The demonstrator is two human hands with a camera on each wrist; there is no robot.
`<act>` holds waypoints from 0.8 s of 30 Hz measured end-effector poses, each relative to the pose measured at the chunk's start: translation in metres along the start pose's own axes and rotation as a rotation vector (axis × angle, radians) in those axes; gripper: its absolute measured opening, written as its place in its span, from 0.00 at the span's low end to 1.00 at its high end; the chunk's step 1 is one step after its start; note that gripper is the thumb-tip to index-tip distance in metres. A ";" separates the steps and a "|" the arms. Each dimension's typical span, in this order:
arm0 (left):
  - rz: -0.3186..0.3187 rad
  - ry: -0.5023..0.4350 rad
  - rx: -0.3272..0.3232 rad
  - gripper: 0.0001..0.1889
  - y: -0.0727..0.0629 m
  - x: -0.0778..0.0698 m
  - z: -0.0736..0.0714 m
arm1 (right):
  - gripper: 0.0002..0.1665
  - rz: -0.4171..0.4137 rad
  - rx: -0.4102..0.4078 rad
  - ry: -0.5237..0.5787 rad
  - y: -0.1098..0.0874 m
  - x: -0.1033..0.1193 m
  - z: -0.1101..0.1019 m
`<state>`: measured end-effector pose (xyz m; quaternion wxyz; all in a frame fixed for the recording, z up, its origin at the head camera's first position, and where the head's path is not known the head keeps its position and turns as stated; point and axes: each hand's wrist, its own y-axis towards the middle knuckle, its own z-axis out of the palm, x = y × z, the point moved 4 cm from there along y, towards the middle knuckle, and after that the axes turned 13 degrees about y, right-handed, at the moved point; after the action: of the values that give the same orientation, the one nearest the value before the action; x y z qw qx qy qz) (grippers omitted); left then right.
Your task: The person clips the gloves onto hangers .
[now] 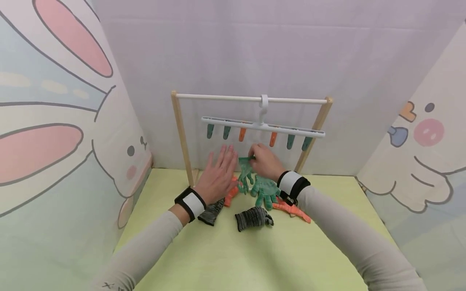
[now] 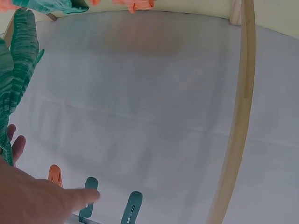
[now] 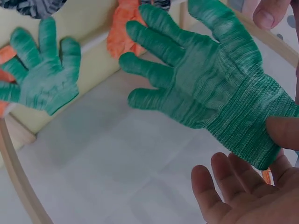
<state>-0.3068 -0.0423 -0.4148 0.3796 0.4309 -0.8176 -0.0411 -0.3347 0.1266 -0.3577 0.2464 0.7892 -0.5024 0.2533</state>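
My right hand (image 1: 267,162) pinches a green knit glove (image 1: 245,171) by its cuff, just below the hanger. In the right wrist view, that glove (image 3: 210,70) hangs with its fingers spread, thumb and forefinger on the cuff, the other fingers loose. To its left, my left hand (image 1: 218,178) is held up with straight fingers close beside the glove; contact cannot be made out. A second green glove (image 1: 265,190) lies under my right wrist. Above both hands is a white clip hanger (image 1: 233,121) with green clips (image 1: 290,141) and orange clips (image 1: 273,139).
The hanger hooks onto a white rod (image 1: 218,97) between wooden posts (image 1: 182,137). On the yellow-green table (image 1: 233,258) lie a dark grey glove (image 1: 253,218), another grey glove (image 1: 212,212) and orange gloves (image 1: 293,211). Cloth walls (image 1: 233,52) stand behind and at both sides.
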 end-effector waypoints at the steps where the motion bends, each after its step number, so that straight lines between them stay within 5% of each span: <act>1: 0.000 -0.005 -0.005 0.47 0.001 0.001 0.000 | 0.08 0.010 0.008 0.013 0.002 0.000 -0.001; 24: -0.054 -0.077 -0.061 0.48 0.020 0.018 0.013 | 0.13 0.309 -0.038 0.361 0.029 -0.005 0.005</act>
<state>-0.3352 -0.0461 -0.4053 0.3596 0.4394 -0.8180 -0.0928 -0.3626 0.1156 -0.3611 0.3052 0.6400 -0.5698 0.4156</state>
